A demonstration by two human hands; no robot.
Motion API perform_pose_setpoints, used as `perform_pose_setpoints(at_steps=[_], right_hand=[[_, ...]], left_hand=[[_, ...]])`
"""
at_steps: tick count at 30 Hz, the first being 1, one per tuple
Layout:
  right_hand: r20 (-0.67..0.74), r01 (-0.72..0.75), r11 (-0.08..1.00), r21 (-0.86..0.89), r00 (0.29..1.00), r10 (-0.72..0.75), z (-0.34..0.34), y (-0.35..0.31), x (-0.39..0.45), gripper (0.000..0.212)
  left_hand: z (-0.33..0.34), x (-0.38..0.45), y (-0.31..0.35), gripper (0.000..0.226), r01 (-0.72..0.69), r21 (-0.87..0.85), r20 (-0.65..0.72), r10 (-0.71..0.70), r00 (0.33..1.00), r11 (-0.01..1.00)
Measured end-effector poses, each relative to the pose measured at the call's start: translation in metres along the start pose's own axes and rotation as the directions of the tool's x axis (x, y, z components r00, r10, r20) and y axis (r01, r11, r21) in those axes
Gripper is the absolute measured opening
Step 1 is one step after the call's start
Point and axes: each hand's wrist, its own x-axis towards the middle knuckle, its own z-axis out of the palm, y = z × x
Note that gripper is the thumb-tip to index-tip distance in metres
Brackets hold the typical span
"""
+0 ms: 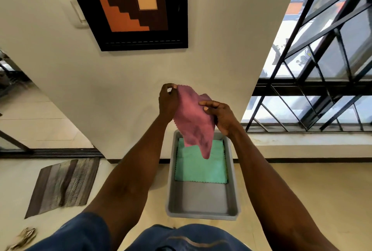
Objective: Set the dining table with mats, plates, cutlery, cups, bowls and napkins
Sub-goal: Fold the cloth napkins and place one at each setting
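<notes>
Centrally, the left hand [168, 100] pinches the upper corner of a pink napkin [193, 120]; the right hand [219, 116] grips its right edge. Its long axis runs top-left to bottom-right, its tip hanging over a green napkin [201, 168] that lies flat in a grey tray [203, 200]. A striped mat [62, 186] lies lower left; a framed picture [130, 5] hangs above, with a barred window [322, 69] at right.

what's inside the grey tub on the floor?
The grey tub holds green cloths at its far end; the near end shows bare bottom. The pink cloth, held above by left hand and right hand, hides part of the far end.
</notes>
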Motion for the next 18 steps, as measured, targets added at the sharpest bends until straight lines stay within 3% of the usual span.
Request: perform_pose_setpoints(at_steps=[2, 5, 8, 11, 14, 18], right_hand=[[-0.021, 0.025, 0.994, 0.107, 1.0, -0.023, 0.003, -0.007, 0.004, 0.025], [-0.05, 0.058, 0.987, 0.148, 0.997, -0.051, 0.005, -0.013, 0.009, 0.028], [-0.073, 0.058, 0.985, 0.16, 0.996, -0.047, 0.001, -0.013, 0.011, 0.032], [-0.135, 0.042, 0.979, 0.201, 0.991, -0.015, -0.006, -0.008, 0.011, 0.031], [-0.22, -0.011, 0.967, 0.255, 0.973, 0.069, -0.015, 0.002, 0.01, 0.026], [-0.252, -0.117, 0.931, 0.347, 0.944, 0.212, -0.028, 0.014, 0.004, 0.036]], left_hand=[[-0.002, 0.001, 0.002, 0.032, 0.165, -0.136, 0.155, -0.144, 0.978, 0.977], [-0.004, -0.013, -0.01, 0.06, 0.446, -0.284, 0.424, -0.306, 0.852, 0.848], [0.0, -0.029, -0.034, 0.084, 0.56, -0.438, 0.577, -0.258, 0.775, 0.704], [0.004, -0.043, -0.048, 0.073, 0.571, -0.491, 0.578, -0.244, 0.778, 0.658], [0.008, -0.05, -0.054, 0.041, 0.533, -0.416, 0.535, -0.276, 0.798, 0.737], [0.015, -0.045, -0.061, 0.071, 0.502, -0.314, 0.527, -0.292, 0.798, 0.806]])
